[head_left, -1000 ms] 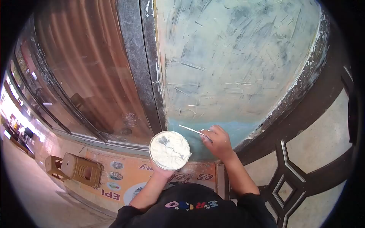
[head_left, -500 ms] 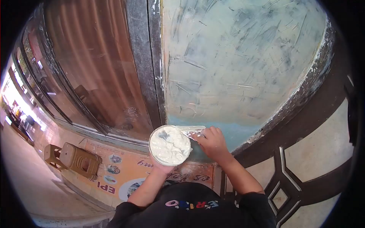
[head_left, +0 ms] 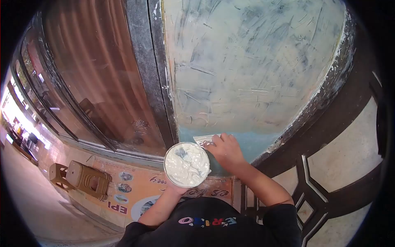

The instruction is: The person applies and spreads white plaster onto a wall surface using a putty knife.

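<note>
My left hand (head_left: 177, 188) supports a round tub of white putty (head_left: 187, 165) from below, its fingers mostly hidden under it. A darker hollow shows in the putty near the far side of the tub. My right hand (head_left: 228, 152) is closed around a putty knife (head_left: 204, 140) smeared with white paste, just beyond the tub's right rim. In front of both hands stands a wall panel (head_left: 251, 78), coated with patchy white and grey strokes over a blue-green base.
A dark wooden frame (head_left: 146, 57) and a glass window (head_left: 98, 74) with a brown curtain border the panel on the left. Brown plastic stools (head_left: 87, 179) stand at lower left beside an orange printed banner (head_left: 127, 181). Dark panelled woodwork (head_left: 337, 164) is at right.
The tub has shifted slightly right and down in view. The putty knife has turned and drawn nearer to my right hand. The view itself has moved a little.
</note>
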A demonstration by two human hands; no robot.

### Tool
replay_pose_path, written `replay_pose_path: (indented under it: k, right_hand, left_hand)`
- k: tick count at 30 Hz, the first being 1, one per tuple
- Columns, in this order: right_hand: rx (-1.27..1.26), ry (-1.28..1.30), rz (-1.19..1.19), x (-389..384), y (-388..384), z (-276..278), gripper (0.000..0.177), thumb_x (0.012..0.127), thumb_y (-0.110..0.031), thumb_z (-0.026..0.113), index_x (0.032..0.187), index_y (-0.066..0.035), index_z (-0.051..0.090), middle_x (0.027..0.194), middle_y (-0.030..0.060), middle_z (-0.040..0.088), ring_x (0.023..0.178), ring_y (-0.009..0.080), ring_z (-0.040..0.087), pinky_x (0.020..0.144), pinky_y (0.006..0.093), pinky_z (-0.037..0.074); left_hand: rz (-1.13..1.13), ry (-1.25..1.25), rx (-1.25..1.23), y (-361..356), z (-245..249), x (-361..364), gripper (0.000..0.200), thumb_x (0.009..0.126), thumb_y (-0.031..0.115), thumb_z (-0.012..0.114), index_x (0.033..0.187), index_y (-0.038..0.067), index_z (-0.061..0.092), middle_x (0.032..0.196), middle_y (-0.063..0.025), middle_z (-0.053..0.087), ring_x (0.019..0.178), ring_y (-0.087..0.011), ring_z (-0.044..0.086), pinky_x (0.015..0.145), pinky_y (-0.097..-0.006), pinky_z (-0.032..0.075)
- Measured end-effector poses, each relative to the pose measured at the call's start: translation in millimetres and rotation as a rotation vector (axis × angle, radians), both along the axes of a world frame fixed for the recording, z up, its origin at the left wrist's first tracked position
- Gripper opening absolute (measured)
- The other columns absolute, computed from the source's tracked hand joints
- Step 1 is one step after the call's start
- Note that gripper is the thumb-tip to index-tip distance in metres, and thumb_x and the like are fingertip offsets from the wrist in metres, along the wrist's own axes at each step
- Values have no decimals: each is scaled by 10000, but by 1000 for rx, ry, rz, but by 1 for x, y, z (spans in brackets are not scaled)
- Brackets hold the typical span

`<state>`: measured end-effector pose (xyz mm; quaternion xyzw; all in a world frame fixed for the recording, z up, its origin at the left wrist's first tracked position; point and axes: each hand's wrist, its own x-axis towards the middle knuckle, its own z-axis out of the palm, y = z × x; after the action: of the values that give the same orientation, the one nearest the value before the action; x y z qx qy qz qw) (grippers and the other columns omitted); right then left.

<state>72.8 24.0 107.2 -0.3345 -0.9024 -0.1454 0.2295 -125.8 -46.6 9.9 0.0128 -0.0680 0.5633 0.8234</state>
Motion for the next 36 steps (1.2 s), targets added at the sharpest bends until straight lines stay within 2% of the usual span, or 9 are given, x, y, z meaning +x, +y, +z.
replay_pose_path:
  k: [4, 6, 7, 10, 17, 23, 28, 34, 36]
  right_hand:
    - [-61, 216, -1, 14, 12, 16, 112, 884, -147, 615, 969, -137, 687, 871, 51, 582, 825, 275, 577, 701, 402, 463]
    - [-524, 555, -55, 19, 14, 30, 127, 980, -170, 562, 1002, -91, 659, 867, 37, 625, 784, 219, 601, 717, 372, 481]
    - [-527, 553, -55, 18, 20, 25, 127, 980, -170, 562, 1002, -91, 659, 867, 37, 625, 784, 219, 601, 717, 372, 481]
    - [-1343, 1058, 130, 6, 31, 9, 279, 1050, -238, 490, 1097, -1, 630, 991, 16, 679, 892, 67, 600, 794, 268, 498]
    - [-1421, 963, 53, -3, 48, -28, 275, 1053, -234, 487, 1082, -8, 642, 947, 5, 680, 843, 62, 613, 767, 249, 511]
    - [-1284, 812, -23, -3, 55, -34, 282, 1008, -218, 520, 1062, 19, 661, 913, 55, 699, 802, 107, 606, 730, 293, 495]
    - [-1152, 794, -87, -5, 61, -43, 286, 999, -219, 533, 1032, 35, 660, 875, 84, 699, 783, 143, 608, 731, 325, 497]
    - [-1048, 941, -139, -7, 67, -56, 296, 1014, -221, 514, 1039, 35, 660, 895, 92, 706, 798, 154, 614, 744, 324, 497]
    - [-1007, 1157, -80, -7, 66, -58, 297, 1061, -216, 463, 1113, 25, 628, 968, 50, 691, 823, 91, 627, 752, 281, 520]
  left_hand:
    - [-7, 56, -99, 0, -5, -7, 705, 967, 589, 343, 1511, 142, 383, 1548, -143, 396, 1409, -399, 390, 1164, -627, 274]
    - [11, 95, -52, 0, -5, -8, 704, 973, 586, 331, 1518, 142, 372, 1565, -142, 370, 1421, -395, 373, 1166, -633, 264]
    - [12, 93, -55, 0, -2, -9, 704, 973, 586, 331, 1518, 142, 372, 1565, -142, 370, 1421, -395, 373, 1166, -633, 264]
    - [-40, 9, -59, 1, 1, -8, 697, 987, 568, 323, 1525, 126, 353, 1570, -153, 356, 1422, -385, 374, 1161, -614, 285]
    - [-9, 80, 19, 6, -17, -9, 717, 987, 573, 353, 1541, 119, 316, 1591, -154, 318, 1434, -388, 354, 1163, -583, 298]
    - [-72, -39, -9, 6, -7, -11, 708, 989, 569, 332, 1527, 109, 343, 1561, -169, 365, 1413, -385, 389, 1156, -572, 314]
    - [-72, 99, -62, 5, -8, -9, 696, 993, 569, 355, 1524, 119, 350, 1566, -148, 367, 1414, -379, 391, 1156, -580, 316]
    - [-107, 136, -105, 3, -22, -6, 657, 1002, 536, 385, 1510, 120, 376, 1535, -164, 409, 1385, -381, 431, 1148, -575, 342]
    - [-106, 140, -124, 1, -19, -5, 641, 1009, 552, 326, 1494, 141, 403, 1525, -146, 428, 1391, -370, 427, 1149, -573, 345]
